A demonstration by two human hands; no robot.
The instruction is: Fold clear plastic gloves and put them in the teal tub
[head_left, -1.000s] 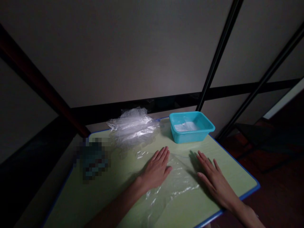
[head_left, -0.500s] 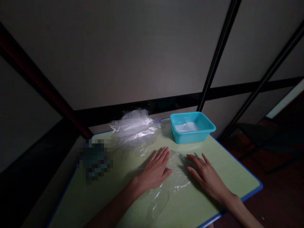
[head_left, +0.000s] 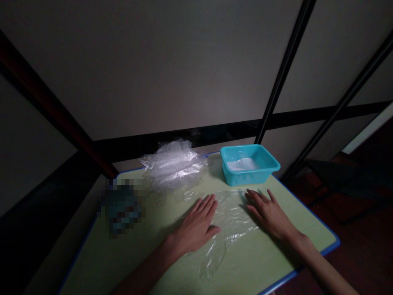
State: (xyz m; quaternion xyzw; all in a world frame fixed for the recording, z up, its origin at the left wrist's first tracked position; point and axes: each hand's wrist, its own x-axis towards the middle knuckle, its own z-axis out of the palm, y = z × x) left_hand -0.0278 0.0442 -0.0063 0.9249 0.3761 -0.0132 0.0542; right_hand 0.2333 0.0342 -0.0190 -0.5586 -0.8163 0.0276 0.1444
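A thin, clear, wrinkled plastic piece [head_left: 235,219] lies spread on the table, with a narrow part trailing towards the near side. Whether it is a bag or a glove I cannot tell. My left hand [head_left: 198,225] rests flat at its left edge, fingers together and stretched out, thumb apart. On its right edge lie the fingertips of my right hand [head_left: 268,213], palm down with fingers spread. Neither hand grips anything. Beyond my left hand is a heaped pile of similar clear plastic [head_left: 176,166].
A turquoise plastic basin [head_left: 248,177] stands at the back right, with white and clear flat material [head_left: 242,164] inside. At the left edge is a pixelated dark green object [head_left: 124,209]. The pale green table [head_left: 123,262] has a blue rim and stands against a panelled wall [head_left: 184,73].
My right hand has slid to the right and slightly away from me, and the clear plastic is spread wider. My left hand has shifted slightly left and stays flat.
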